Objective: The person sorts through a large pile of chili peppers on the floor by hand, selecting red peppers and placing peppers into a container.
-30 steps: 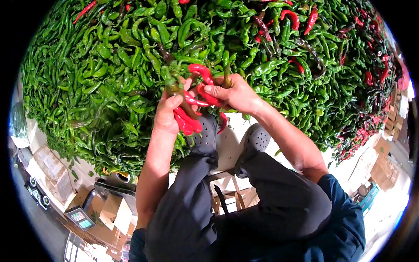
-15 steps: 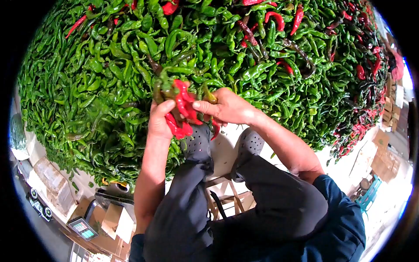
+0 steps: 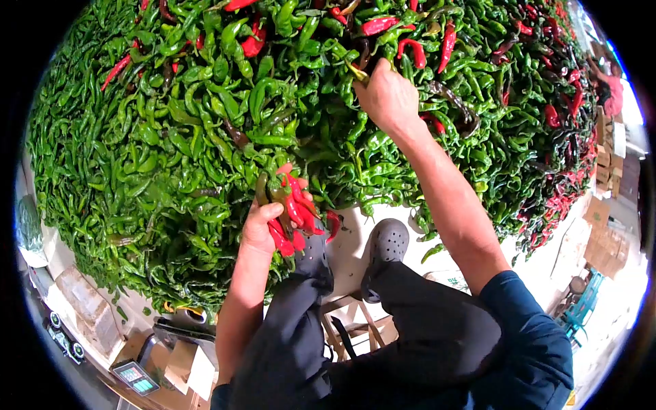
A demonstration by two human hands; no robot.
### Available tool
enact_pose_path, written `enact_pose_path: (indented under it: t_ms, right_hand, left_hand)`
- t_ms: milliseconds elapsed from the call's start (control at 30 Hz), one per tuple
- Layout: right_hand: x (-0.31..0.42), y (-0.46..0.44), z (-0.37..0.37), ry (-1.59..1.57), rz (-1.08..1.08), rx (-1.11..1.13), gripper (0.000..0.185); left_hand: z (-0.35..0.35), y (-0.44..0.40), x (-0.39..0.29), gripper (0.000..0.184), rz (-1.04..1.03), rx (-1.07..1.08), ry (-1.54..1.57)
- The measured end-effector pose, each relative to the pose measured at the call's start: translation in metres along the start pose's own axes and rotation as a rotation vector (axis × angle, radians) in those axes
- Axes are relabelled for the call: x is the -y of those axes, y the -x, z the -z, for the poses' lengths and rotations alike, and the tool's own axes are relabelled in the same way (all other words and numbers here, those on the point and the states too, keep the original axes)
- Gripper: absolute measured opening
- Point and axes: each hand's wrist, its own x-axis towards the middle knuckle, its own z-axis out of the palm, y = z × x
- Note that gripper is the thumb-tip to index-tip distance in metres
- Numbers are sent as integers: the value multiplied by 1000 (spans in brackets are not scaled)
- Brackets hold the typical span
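Observation:
A large heap of mostly green chili peppers spreads in front of me. Low over its near edge, my left hand is closed round a bunch of red chili peppers, with a darker greenish one among them. My right hand is stretched out over the heap, its back toward me. A yellowish-green chili pepper sticks out from its closed fingers; the fingertips are partly hidden. Just beyond that hand lie a curved red pepper and a straight red pepper.
My feet in grey clogs stand at the heap's near edge. Cardboard boxes and a device with a lit screen are at lower left. A teal crate stands at right. A person in pink is at the far right edge.
My right hand has moved away from the left, forward over the heap, with the yellowish-green pepper. My left hand has dropped slightly toward me, still holding the red bunch.

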Motion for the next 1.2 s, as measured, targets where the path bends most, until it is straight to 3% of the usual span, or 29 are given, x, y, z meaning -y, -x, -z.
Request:
enact_pose_path:
  t_ms: [200, 267, 400, 533, 633, 733, 767, 900, 1033, 1200]
  right_hand:
    - [-11, -9, -16, -164, -87, -19, 53]
    - [-9, -19, -19, -258, -55, -197, 46]
    - [-5, -34, -4, -347, -231, 9, 41]
    - [-25, -22, 1, -490, -101, 11, 35]
    - [-40, -22, -1, -1061, -255, 246, 21]
    - [-48, -20, 0, -1333, -206, 336, 24]
    - [-49, -19, 0, -1565, -193, 372, 23]
    - [-48, -1, 7, -1787, -316, 502, 21]
    - [-40, 9, -13, -1639, -370, 414, 7]
    - [-25, 9, -40, -956, -253, -46, 28]
  left_hand:
    - [11, 5, -1, 84, -13, -59, 23]
    - [10, 2, 6, 83, -11, -60, 3]
    - [6, 1, 5, 80, 7, -45, -7]
    - [15, 1, 3, 78, -15, -43, 44]
    - [15, 2, 2, 80, -18, -102, 21]
    - [16, 1, 6, 80, -29, -103, 13]
    - [16, 0, 5, 80, -30, -98, 11]
    - [16, -1, 4, 79, -13, -80, 27]
    - [15, -3, 4, 78, -15, -60, 41]
    - [14, -2, 5, 78, -6, -85, 34]
